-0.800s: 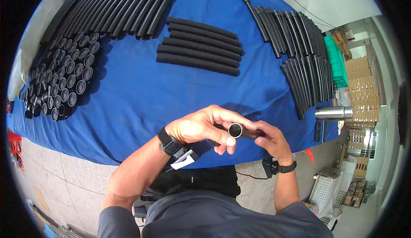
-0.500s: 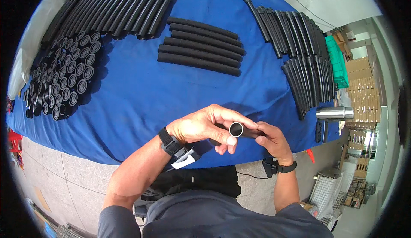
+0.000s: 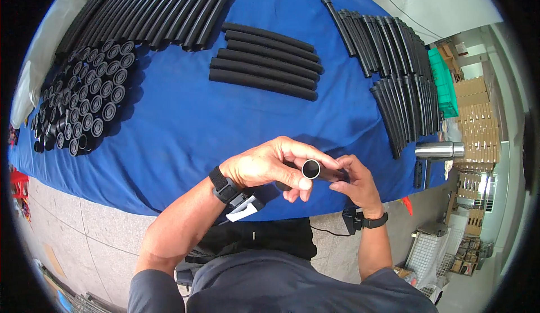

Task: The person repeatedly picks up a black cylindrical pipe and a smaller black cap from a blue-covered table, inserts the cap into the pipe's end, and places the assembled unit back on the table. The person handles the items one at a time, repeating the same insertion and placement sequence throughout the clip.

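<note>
Right hand [image 3: 361,188] has shifted slightly, apparently pinching the dark tube [image 3: 325,174] that the left hand [image 3: 271,164] grips.

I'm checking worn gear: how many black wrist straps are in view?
2: the left strap at the wrist of the left hand, the right strap at the wrist of the right hand. No others show.

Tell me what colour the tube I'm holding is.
The tube is black on the outside, best seen in the head view.

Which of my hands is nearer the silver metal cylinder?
Right. Your right hand sits left of the silver metal cylinder and closer to your body; your left hand is farther left, holding the black tube.
</note>
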Action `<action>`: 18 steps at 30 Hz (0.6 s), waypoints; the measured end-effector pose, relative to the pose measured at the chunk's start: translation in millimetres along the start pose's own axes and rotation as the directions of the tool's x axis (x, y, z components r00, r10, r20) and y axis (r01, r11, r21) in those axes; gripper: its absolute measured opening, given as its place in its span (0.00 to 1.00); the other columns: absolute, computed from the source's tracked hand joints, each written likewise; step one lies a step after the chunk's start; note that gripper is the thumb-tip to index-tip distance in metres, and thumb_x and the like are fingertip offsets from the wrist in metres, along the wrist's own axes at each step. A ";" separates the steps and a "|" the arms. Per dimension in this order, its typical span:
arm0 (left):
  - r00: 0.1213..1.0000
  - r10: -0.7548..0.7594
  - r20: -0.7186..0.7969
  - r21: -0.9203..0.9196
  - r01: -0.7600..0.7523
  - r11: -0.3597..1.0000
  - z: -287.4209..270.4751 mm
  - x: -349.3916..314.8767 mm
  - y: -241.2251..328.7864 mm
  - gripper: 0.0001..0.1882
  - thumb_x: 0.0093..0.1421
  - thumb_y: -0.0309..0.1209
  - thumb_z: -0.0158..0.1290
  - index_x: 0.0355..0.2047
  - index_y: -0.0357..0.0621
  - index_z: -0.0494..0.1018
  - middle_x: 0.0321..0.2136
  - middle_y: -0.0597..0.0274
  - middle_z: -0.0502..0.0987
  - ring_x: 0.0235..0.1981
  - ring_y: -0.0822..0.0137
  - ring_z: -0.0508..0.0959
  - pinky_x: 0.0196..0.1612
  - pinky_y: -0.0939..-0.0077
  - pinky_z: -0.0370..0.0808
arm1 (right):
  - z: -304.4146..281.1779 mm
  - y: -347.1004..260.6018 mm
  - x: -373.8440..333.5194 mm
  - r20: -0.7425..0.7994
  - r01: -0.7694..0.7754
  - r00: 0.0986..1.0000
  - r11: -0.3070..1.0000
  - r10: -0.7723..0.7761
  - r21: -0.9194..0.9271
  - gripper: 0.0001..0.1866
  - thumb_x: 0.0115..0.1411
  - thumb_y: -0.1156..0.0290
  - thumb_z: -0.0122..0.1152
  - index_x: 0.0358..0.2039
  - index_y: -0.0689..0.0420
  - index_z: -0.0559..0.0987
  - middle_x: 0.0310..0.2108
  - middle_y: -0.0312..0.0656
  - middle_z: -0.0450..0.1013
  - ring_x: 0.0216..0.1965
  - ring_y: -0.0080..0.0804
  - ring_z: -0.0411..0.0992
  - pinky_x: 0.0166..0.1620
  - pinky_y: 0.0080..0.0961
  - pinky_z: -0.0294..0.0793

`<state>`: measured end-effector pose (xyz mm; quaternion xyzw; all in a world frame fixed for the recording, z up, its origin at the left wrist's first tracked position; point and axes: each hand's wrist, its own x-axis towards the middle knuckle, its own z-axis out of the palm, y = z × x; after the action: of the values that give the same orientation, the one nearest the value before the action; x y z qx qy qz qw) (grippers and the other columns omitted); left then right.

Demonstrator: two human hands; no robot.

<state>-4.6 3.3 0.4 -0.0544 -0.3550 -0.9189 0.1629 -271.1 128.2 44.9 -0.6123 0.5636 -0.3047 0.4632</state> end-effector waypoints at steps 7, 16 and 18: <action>1.000 -0.002 -0.003 0.003 0.002 1.000 -0.8 -0.9 1.2 0.29 0.60 0.26 0.64 0.61 0.37 0.72 0.29 0.51 0.84 0.27 0.67 0.84 0.30 0.76 0.81 | 7.2 -3.7 3.8 -0.033 0.010 0.999 1.000 -0.010 0.014 0.18 0.62 0.66 0.69 0.47 0.62 0.77 0.42 0.40 0.77 0.43 0.29 0.75 0.49 0.26 0.73; 1.000 0.003 -0.027 0.001 -0.003 1.000 1.2 -2.2 4.5 0.28 0.60 0.27 0.64 0.61 0.38 0.72 0.29 0.53 0.83 0.27 0.68 0.83 0.29 0.77 0.79 | -1.8 -3.6 4.6 0.131 -0.060 0.990 0.996 0.051 0.066 0.18 0.63 0.68 0.68 0.50 0.63 0.77 0.37 0.38 0.76 0.37 0.26 0.74 0.42 0.23 0.72; 0.998 0.007 -0.061 -0.016 -0.008 1.000 3.3 -1.9 4.7 0.28 0.61 0.28 0.64 0.61 0.38 0.71 0.28 0.55 0.82 0.25 0.69 0.82 0.29 0.77 0.78 | 5.5 -5.4 4.4 0.098 -0.099 0.991 0.985 0.086 0.139 0.19 0.64 0.67 0.66 0.51 0.63 0.76 0.37 0.38 0.76 0.37 0.25 0.74 0.41 0.23 0.72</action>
<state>-1.3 2.8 5.4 -0.0291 -0.3423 -0.9223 0.1768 -263.2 124.8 47.1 -0.5640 0.5462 -0.2940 0.5451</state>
